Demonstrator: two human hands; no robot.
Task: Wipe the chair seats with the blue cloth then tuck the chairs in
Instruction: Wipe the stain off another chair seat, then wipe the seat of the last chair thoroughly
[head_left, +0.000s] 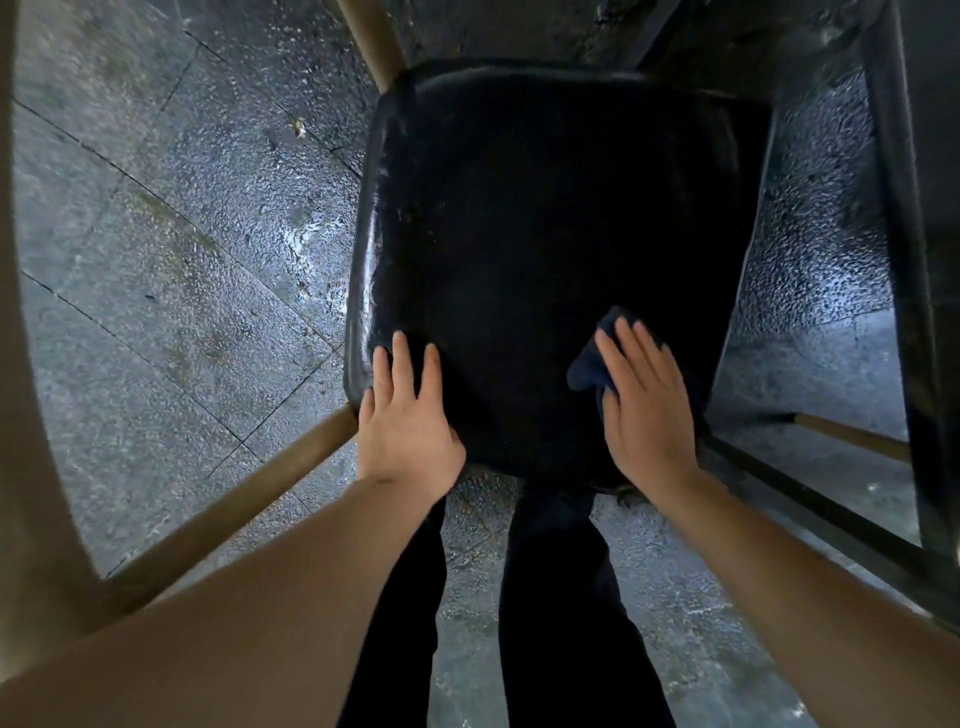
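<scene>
Pressing a dark blue cloth (589, 371) flat against the near right part of a black chair seat (545, 234), the right hand (647, 410) lies on it with fingers straight. The left hand (408, 415) rests on the seat's near left corner, fingers extended, grasping nothing. Wooden chair legs (234, 512) splay over a grey tiled floor (171, 260), above the person's dark trousers (561, 597).
</scene>
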